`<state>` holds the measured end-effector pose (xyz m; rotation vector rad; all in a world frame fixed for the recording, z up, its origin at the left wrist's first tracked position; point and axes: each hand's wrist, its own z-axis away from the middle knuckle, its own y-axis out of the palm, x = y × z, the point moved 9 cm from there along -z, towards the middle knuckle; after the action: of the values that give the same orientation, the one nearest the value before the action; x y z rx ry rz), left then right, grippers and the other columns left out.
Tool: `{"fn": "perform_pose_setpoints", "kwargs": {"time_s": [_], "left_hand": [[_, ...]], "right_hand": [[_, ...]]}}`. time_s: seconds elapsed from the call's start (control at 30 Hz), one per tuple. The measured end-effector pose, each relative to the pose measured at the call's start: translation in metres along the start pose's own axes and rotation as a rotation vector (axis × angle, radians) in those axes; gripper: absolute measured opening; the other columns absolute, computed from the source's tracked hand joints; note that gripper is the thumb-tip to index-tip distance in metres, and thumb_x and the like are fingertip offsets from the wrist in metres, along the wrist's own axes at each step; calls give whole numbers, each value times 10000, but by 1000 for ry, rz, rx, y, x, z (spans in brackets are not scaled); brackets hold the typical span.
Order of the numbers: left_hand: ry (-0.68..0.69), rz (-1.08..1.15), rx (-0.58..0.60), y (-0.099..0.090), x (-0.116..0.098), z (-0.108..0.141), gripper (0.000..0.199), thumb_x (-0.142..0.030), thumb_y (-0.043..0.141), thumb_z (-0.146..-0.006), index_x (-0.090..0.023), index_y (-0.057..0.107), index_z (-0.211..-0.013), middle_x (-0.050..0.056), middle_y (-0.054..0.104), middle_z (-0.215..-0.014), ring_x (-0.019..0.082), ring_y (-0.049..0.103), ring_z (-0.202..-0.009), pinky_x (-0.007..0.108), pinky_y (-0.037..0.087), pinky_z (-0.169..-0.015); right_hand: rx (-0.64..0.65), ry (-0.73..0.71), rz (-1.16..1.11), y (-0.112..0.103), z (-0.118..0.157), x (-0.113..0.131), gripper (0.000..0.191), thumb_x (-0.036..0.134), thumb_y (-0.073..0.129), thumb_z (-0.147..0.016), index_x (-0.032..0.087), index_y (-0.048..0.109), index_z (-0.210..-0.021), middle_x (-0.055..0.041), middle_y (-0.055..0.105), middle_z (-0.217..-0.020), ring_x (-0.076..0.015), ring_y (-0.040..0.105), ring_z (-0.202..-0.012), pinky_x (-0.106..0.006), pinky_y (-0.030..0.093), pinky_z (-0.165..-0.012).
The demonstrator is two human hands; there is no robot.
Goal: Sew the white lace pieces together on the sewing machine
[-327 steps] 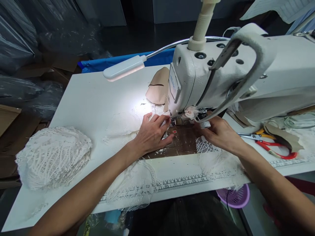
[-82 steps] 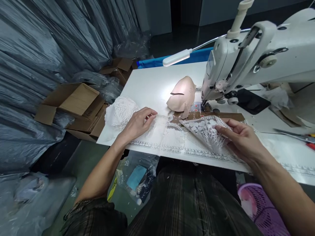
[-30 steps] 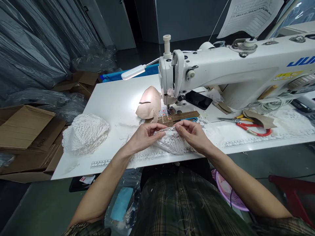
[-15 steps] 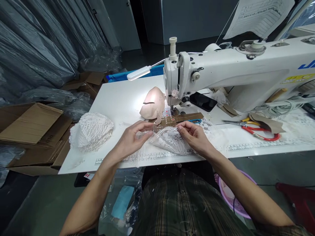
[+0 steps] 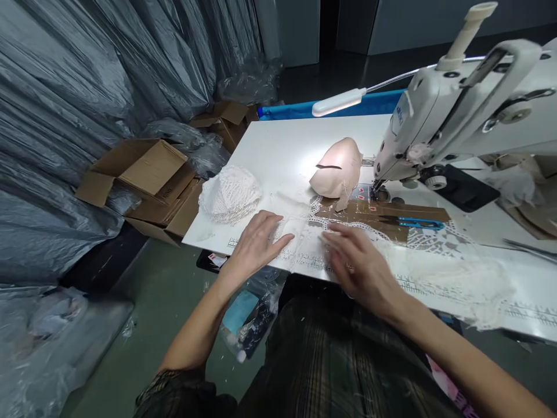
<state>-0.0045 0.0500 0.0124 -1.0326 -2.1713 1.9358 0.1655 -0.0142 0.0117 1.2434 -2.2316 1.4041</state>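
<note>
White lace fabric (image 5: pixel 304 241) lies flat at the front of the sewing table, between my hands. My left hand (image 5: pixel 256 244) rests at the lace's left side, its thumb and fingers apart. Over the right part of the lace is my right hand (image 5: pixel 363 264), fingers stretched and slightly bent, gripping nothing that I can see. Just beyond them a beige moulded cup (image 5: pixel 337 168) with a slit sits left of the sewing machine's needle (image 5: pixel 375 190). Blue thread snips (image 5: pixel 420 223) lie on a brown strip (image 5: pixel 383 212) to the right.
A stack of white lace pieces (image 5: pixel 230 194) sits at the table's left end. The sewing machine (image 5: pixel 435 110) stands on the right, with a dark phone (image 5: pixel 467 187) behind its needle. More pale lace (image 5: pixel 465 284) hangs over the front edge. Cardboard boxes (image 5: pixel 152 168) stand left.
My view has swung left. Both hands have let go of the lace edge they pinched up; the lace now lies flat under my opened fingers, nearer the table's front.
</note>
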Motion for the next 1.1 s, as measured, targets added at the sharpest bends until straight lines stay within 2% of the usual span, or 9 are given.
{"fn": "perform_pose_setpoints", "kwargs": {"time_s": [0.1,0.2,0.27,0.37,0.5,0.77,0.9,1.0,1.1], "left_hand": [[-6,-11,-68,6,4,-5,222,-285,509,-938,-137,636,-1042,102,624,-1000,217,601,-905,347,493,-800],[-90,122,-107,6,20,-8,193,-256,511,-919,-152,672,-896,70,656,-911,169,589,-764,294,477,-711],[-200,333,-94,7,36,-8,184,-300,569,-884,-155,681,-879,53,672,-853,153,584,-714,270,469,-662],[-354,671,-49,14,53,-5,230,-317,640,-825,-140,680,-967,56,689,-847,152,616,-745,248,476,-659],[-453,812,-52,15,58,-3,334,-308,693,-772,-144,660,-1061,41,690,-818,136,619,-736,235,473,-668],[-452,715,-29,11,50,-2,362,-360,691,-762,-145,654,-1052,75,693,-896,173,641,-815,271,503,-720],[-342,442,66,12,33,3,295,-408,678,-774,-177,653,-956,22,657,-799,158,596,-721,256,471,-658],[-278,181,61,4,20,3,215,-411,589,-842,-196,594,-832,-34,565,-662,119,476,-554,236,377,-551],[-225,77,16,-9,10,-2,190,-390,572,-846,-205,533,-828,-50,534,-656,110,451,-523,231,344,-531]], "right_hand": [[173,-158,49,43,0,26,352,164,468,-953,113,531,-1296,-172,547,-1338,-301,484,-1258,-490,467,-1010],[267,-206,128,64,1,30,288,176,470,-959,95,595,-1206,-146,608,-1283,-319,509,-1226,-521,457,-997],[283,-199,142,66,1,27,263,176,469,-962,98,621,-1161,-131,635,-1246,-308,534,-1197,-511,455,-994],[275,-191,140,64,1,25,251,164,472,-958,106,633,-1141,-120,649,-1227,-293,544,-1190,-489,453,-993],[249,-201,158,62,2,27,252,154,480,-952,93,635,-1141,-124,649,-1230,-296,548,-1185,-489,451,-987],[204,-232,159,64,4,27,252,157,479,-952,80,646,-1125,-145,650,-1226,-295,569,-1153,-493,461,-975],[162,-237,147,61,7,29,233,153,494,-941,80,651,-1096,-165,645,-1217,-301,562,-1158,-495,465,-979],[115,-261,87,46,10,35,215,141,498,-935,80,645,-1080,-176,637,-1207,-301,527,-1203,-478,472,-979],[79,-257,19,18,12,33,224,148,496,-933,91,628,-1105,-173,629,-1191,-288,506,-1218,-462,480,-975]]}}
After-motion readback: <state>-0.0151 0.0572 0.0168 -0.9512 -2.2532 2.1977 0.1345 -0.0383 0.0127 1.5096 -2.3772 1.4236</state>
